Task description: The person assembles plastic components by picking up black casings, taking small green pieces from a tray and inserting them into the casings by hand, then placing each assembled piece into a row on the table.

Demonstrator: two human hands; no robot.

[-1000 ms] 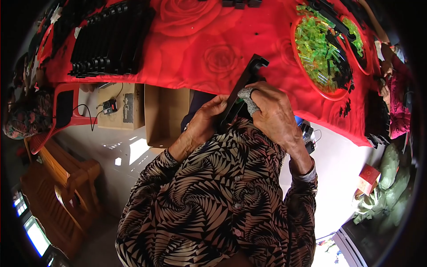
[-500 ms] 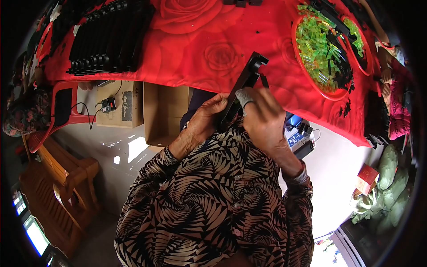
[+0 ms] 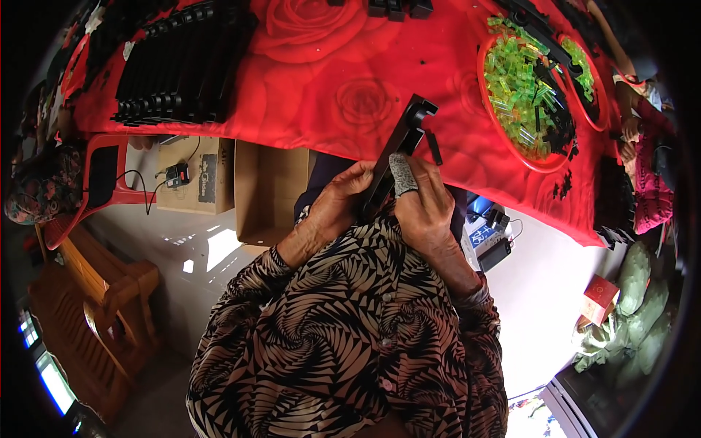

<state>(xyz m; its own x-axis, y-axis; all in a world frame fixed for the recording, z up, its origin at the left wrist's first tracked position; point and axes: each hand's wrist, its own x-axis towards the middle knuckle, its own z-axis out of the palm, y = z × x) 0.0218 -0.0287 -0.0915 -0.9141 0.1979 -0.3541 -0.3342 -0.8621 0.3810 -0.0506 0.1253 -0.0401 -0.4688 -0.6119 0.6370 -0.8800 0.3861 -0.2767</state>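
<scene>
My left hand is closed around a long black plastic bar with a hooked, notched far end. The bar slants up and to the right, its near end close to my patterned shirt. My right hand is bent at the bar's right side, with a grey knitted finger sleeve on one finger. A thin black strip sticks out beyond its fingers, apart from the hooked end. The fingertips are partly hidden, but the strip appears held in them.
A red rose-print cloth covers the table. Black bars lie stacked at far left. At right, a red basin holds yellow-green and black pieces. Below the table edge stand an open cardboard box and a red chair. Other people sit at both sides.
My right hand has drawn slightly nearer and turned, so the finger sleeve shows more fully. The thin strip has shifted down with it. The bar's hooked end has dropped a little.
</scene>
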